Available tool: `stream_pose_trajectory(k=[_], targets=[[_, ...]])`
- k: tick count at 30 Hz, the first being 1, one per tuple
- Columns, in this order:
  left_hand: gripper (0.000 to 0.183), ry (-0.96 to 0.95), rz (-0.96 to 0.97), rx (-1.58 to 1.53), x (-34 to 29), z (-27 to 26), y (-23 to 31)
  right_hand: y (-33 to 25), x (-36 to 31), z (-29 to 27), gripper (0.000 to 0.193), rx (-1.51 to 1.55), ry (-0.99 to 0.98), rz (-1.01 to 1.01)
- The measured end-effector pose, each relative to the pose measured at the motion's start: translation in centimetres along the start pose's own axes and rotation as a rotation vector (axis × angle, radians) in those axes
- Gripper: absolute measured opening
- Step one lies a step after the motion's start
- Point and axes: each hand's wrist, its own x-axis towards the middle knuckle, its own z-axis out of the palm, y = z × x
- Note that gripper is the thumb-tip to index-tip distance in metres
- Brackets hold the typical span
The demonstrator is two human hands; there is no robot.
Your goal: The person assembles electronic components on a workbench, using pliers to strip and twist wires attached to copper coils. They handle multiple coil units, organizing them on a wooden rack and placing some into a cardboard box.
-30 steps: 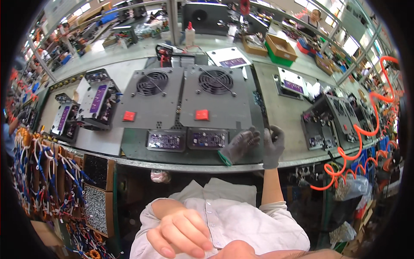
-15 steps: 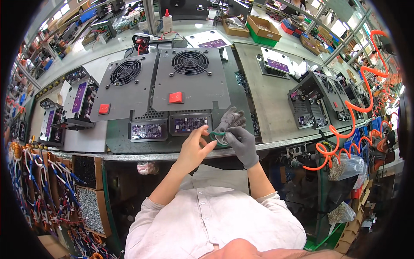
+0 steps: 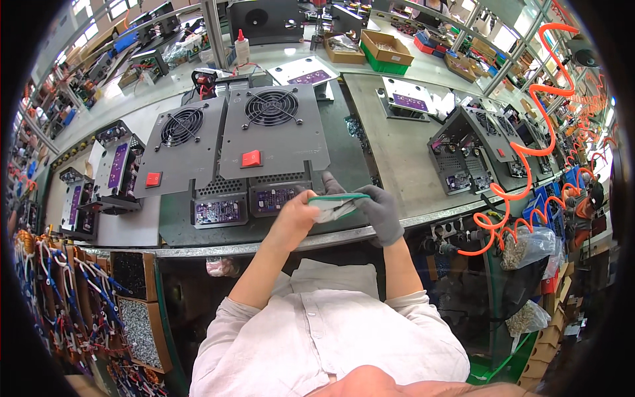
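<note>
A grey work glove [image 3: 336, 209] with a green-edged cuff is stretched between my two hands, over the front edge of the bench. My left hand [image 3: 294, 220] is bare and pinches one side of the cuff. Wearing a matching grey glove, my right hand [image 3: 385, 217] grips the cuff's other side. The loose glove's fingers point away from me, partly behind the cuff. Just beyond it stands a grey metal panel [image 3: 274, 142] with a black fan and a red switch, and a purple circuit board [image 3: 272, 200] lies below it.
A second fan panel [image 3: 182, 149] stands to the left. Open metal housings sit at the left [image 3: 119, 162] and right [image 3: 460, 155]. An orange coiled air hose [image 3: 519, 162] hangs on the right. Wire bundles [image 3: 59, 291] and a box of screws [image 3: 140, 331] are at lower left.
My left hand has closed on the glove's cuff, where its fingers were spread before. The cuff is now pulled wide between both hands. The whole view has shifted slightly.
</note>
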Motion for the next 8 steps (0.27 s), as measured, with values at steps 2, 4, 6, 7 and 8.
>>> stream_pose_trajectory(k=[2,4,6,7,8], targets=[[0.019,0.205,0.071,0.635,-0.1,1.2,-0.3,-2.0,0.1,-0.2,0.019,0.293,-0.079,0.219],[0.019,0.359,0.206,0.963,1.1,0.2,-0.9,-2.9,-0.5,0.1,0.019,0.554,-0.224,0.300],[0.019,0.491,0.363,1.084,2.8,-0.9,-0.3,-3.1,-1.3,1.2,0.021,0.717,-0.403,0.343],[0.018,0.522,0.354,1.073,3.1,-0.7,0.1,-2.6,-1.4,1.4,0.021,0.714,-0.459,0.297],[0.017,0.553,0.344,1.061,3.3,-0.6,0.4,-2.4,-1.1,1.6,0.026,0.598,-0.442,0.074]])
